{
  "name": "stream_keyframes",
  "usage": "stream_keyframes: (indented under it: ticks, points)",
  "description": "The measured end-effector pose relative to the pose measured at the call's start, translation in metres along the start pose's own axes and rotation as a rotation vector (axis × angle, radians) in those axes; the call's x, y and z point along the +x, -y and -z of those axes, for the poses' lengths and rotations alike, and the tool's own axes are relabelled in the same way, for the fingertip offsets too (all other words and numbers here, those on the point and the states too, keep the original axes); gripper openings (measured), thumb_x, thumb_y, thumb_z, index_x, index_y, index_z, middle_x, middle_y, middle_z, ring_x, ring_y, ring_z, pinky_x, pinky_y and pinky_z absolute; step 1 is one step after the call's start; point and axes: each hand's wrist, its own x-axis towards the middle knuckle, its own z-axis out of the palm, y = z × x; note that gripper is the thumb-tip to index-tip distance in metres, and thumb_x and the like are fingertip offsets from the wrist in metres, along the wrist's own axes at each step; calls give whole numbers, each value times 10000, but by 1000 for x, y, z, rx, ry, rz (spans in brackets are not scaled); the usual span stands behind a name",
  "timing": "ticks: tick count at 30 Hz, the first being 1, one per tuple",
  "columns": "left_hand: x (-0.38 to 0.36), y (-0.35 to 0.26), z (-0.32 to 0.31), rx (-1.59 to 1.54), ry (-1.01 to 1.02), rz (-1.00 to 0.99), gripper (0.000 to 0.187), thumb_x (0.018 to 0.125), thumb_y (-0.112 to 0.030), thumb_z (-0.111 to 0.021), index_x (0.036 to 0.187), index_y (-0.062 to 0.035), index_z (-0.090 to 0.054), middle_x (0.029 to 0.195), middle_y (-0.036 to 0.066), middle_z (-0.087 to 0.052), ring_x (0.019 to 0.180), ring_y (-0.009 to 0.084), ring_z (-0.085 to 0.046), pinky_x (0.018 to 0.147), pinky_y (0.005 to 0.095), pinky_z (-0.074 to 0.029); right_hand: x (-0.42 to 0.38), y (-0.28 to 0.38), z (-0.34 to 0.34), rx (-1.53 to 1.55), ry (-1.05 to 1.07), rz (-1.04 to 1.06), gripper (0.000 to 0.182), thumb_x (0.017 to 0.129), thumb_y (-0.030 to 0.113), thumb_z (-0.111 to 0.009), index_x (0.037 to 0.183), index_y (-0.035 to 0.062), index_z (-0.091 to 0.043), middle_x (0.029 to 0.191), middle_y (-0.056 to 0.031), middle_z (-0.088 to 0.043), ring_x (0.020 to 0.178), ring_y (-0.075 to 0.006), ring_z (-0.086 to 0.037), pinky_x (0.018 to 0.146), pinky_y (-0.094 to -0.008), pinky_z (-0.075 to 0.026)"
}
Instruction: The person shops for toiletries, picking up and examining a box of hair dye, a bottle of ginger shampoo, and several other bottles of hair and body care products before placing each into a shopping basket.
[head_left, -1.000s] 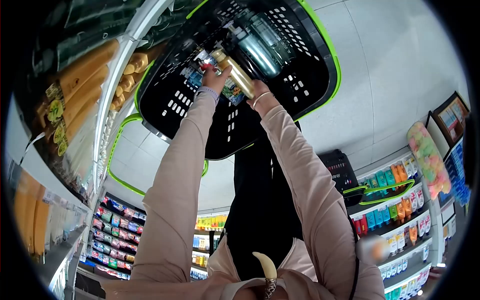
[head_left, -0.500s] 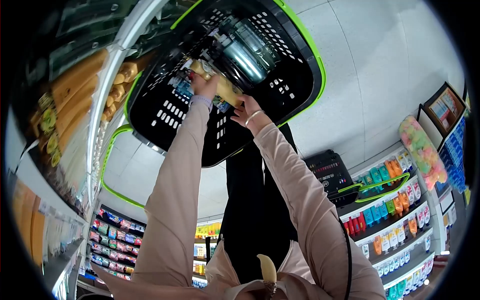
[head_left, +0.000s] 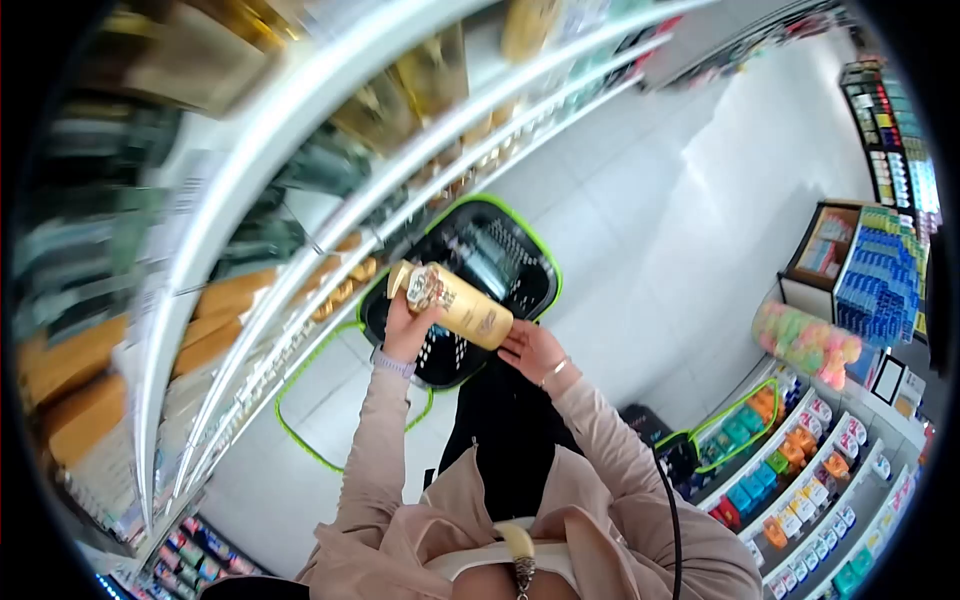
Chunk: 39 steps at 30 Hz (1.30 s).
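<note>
A gold bottle (head_left: 468, 312) with a paper tag near its cap end lies tilted across the view, above the shopping basket. Around its upper end, at the left, my left hand (head_left: 405, 328) is closed. My right hand (head_left: 533, 352) supports the bottle's base with its fingertips. Below and behind the bottle stands the black basket (head_left: 447, 372) with a bright green rim. Inside it a shiny dark bottle (head_left: 490, 262) shows, while the bottle in my hands hides part of the other contents.
Curved-looking shelves (head_left: 215, 235) with blurred goods rise close on the left. A second basket with a green handle (head_left: 705, 462) is at the lower right, beside shelves of coloured tubes (head_left: 800, 470). A pastel bag (head_left: 808, 343) and a blue-box display (head_left: 880, 275) stand farther right.
Both hands have lifted the gold bottle up out of the basket, closer to me. The view has shifted, so the basket looks smaller and more of the left shelves shows.
</note>
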Motion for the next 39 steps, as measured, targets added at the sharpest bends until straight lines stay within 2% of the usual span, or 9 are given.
stream_keyframes:
  ticks: [4, 9, 15, 18, 22, 25, 27, 33, 39]
  points:
    - [-28, -105, -42, -39, 133, -149, 635, 683, 65, -519, 1258, -12, -260, 1211, 75, -393, 1065, 144, -420, 910, 263, -326, -90, 21, -46, -36, 121, 158, 286, 813, 189, -429, 1076, 83, -468, 1055, -15, -505, 985, -146, -455, 847, -309, -345]
    - [-53, -161, -88, -182, 183, -194, 580, 724, 31, -483, 1258, -17, -262, 1249, 92, -358, 1060, 160, -429, 906, 268, -333, -131, 30, -66, 51, 235, 407, 280, 799, 135, -421, 1065, 64, -471, 1044, -16, -508, 972, -146, -460, 836, -301, -353]
    - [-34, -175, -130, -361, -17, -189, 363, 854, -114, -409, 1190, 17, -367, 1163, 101, -433, 1041, 162, -446, 874, 288, -371, -107, 89, -54, 70, 339, 275, 251, 771, 91, -427, 1006, 26, -485, 991, -68, -533, 966, -191, -485, 852, -297, -364]
    - [-13, -194, -165, -156, -71, -248, 360, 847, -172, -442, 1157, 9, -405, 1127, 108, -453, 1014, 191, -471, 855, 307, -390, -115, 137, -67, 37, 321, 242, 193, 777, 97, -443, 934, -1, -498, 971, -112, -529, 905, -215, -506, 796, -320, -418]
    - [12, -230, -214, 239, -32, -391, 273, 779, -57, -538, 1039, 6, -481, 1013, 60, -519, 938, 126, -478, 819, 243, -372, -106, 193, -70, 70, 400, 206, 261, 799, 135, -457, 1026, 5, -465, 1021, -115, -474, 943, -234, -493, 794, -343, -443]
    - [36, -230, -239, 441, -23, -496, 315, 737, -66, -588, 1032, -6, -494, 1024, 97, -528, 957, 173, -483, 829, 271, -367, -108, 233, -87, 89, 522, 250, 293, 837, 178, -427, 1088, 27, -437, 1077, -101, -466, 983, -211, -474, 836, -323, -419]
    - [43, -234, -252, 836, -63, -614, 376, 668, -34, -619, 1029, -24, -514, 1106, 115, -490, 1015, 239, -456, 867, 305, -345, -76, 247, -85, 82, 533, 256, 324, 865, 221, -402, 1119, 19, -410, 1079, -108, -471, 1001, -220, -469, 860, -326, -415]
    - [62, -215, -278, 853, -247, -603, 405, 616, 18, -625, 1005, -32, -526, 1042, 98, -496, 974, 254, -476, 831, 314, -380, -73, 281, -108, 47, 811, 81, 395, 882, 314, -357, 1135, 12, -388, 1075, -120, -487, 949, -216, -511, 840, -314, -423]
    - [96, -213, -264, 865, -391, -621, 385, 651, -29, -640, 1020, -42, -531, 1019, 118, -520, 935, 281, -514, 792, 321, -419, -41, 301, -140, -33, 675, 93, 374, 875, 314, -378, 1102, 20, -420, 1052, -115, -496, 947, -207, -500, 821, -303, -428]
